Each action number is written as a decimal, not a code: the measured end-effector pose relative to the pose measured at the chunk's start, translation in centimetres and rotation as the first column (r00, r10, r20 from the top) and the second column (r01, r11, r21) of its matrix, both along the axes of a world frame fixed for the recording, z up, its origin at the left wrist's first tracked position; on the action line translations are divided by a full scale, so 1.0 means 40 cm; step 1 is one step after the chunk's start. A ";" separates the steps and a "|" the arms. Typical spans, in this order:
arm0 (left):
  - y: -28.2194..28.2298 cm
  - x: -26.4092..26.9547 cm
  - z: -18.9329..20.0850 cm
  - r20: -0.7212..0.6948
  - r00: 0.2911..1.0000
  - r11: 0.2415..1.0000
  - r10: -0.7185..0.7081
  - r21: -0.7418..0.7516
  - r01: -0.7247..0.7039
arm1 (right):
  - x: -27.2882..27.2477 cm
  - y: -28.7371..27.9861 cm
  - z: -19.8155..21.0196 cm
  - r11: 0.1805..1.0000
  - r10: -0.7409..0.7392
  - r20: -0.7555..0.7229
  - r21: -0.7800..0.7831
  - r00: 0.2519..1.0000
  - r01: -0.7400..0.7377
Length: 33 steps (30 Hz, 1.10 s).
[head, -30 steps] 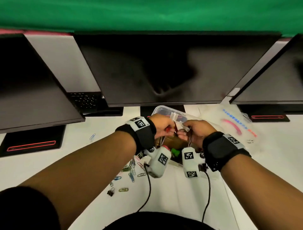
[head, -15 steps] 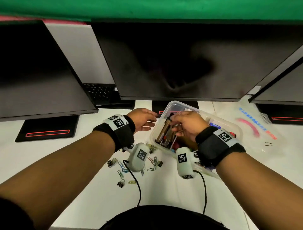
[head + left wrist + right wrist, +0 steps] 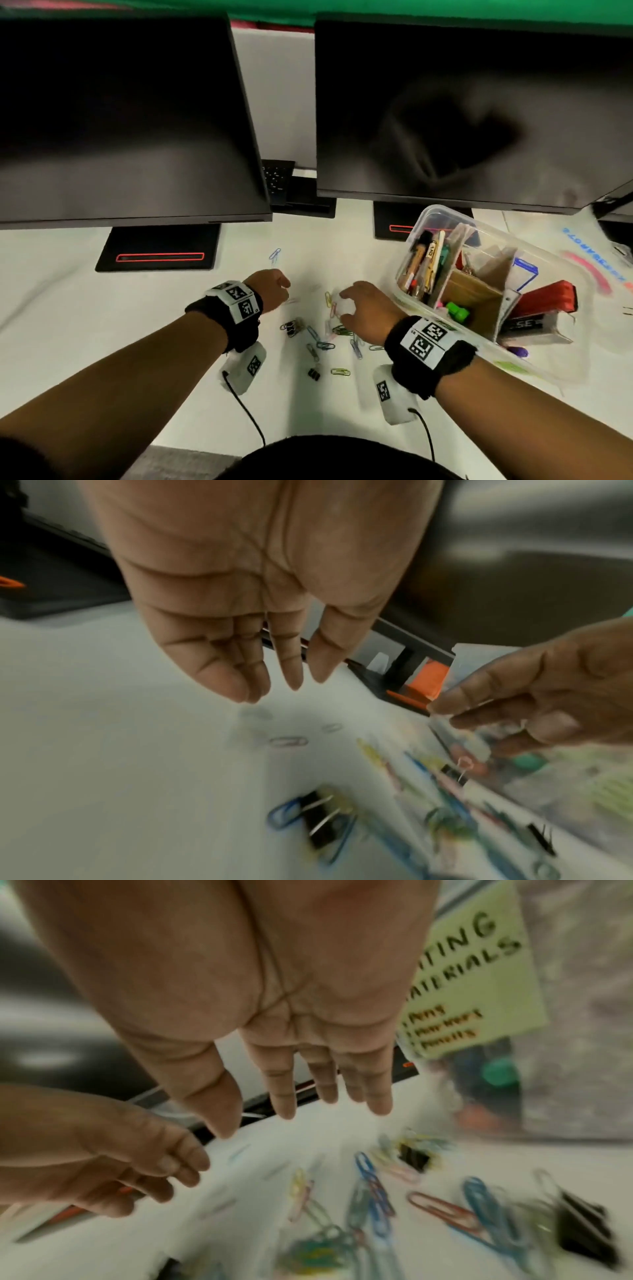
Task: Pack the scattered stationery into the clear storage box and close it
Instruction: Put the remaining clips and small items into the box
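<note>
The clear storage box (image 3: pixel 409 247) stands open at the right, holding pens, markers, cardboard dividers and a red stapler. Coloured paper clips (image 3: pixel 325 344) and black binder clips (image 3: pixel 313 374) lie scattered on the white table left of it. My left hand (image 3: pixel 286 286) hovers over the table's left side with relaxed fingers (image 3: pixel 289 669) and holds nothing. My right hand (image 3: pixel 337 301) is spread just above the clip pile, its fingers (image 3: pixel 282 1096) straight and empty. A green label (image 3: pixel 472 988) reading "materials" is on the box wall.
The clear lid (image 3: pixel 589 270) with blue and pink print lies right of the box. Two dark monitors (image 3: pixel 130 113) overhang the back of the table on black bases (image 3: pixel 157 246). A lone blue clip (image 3: pixel 274 254) lies farther back.
Both hands have left the box and come down to the left over the scattered clips. The right hand no longer reaches inside the box.
</note>
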<state>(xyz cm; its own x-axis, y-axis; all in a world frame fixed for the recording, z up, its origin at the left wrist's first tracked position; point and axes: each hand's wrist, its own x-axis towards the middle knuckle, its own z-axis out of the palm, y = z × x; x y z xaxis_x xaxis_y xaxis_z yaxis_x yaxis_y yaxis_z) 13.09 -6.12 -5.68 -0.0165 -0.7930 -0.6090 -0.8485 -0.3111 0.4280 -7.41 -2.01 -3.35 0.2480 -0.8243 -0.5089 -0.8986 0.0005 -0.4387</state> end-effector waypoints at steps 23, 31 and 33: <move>-0.091 -0.005 -0.076 0.241 0.903 0.925 -0.355 -0.052 0.377 | -0.095 0.082 -0.128 0.991 -0.118 -0.180 -0.087 0.977 0.104; 0.061 -0.070 -0.071 0.044 0.791 0.791 -0.610 -0.026 0.611 | -0.043 0.106 -0.139 0.999 -0.044 -0.078 -0.030 0.996 0.042; 0.082 -0.063 -0.068 0.001 0.774 0.774 -0.634 -0.013 0.633 | -0.021 0.100 -0.148 1.000 -0.020 0.005 -0.019 1.000 0.020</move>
<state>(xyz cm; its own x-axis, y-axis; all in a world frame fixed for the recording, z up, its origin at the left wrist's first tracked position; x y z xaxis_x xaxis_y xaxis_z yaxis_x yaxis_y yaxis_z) 10.56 -2.83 -8.40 -0.5198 -0.6093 -0.5988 -0.8503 0.3013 0.4315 -8.24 2.00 -9.26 0.2336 -0.8387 -0.4919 -0.8966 0.0099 -0.4427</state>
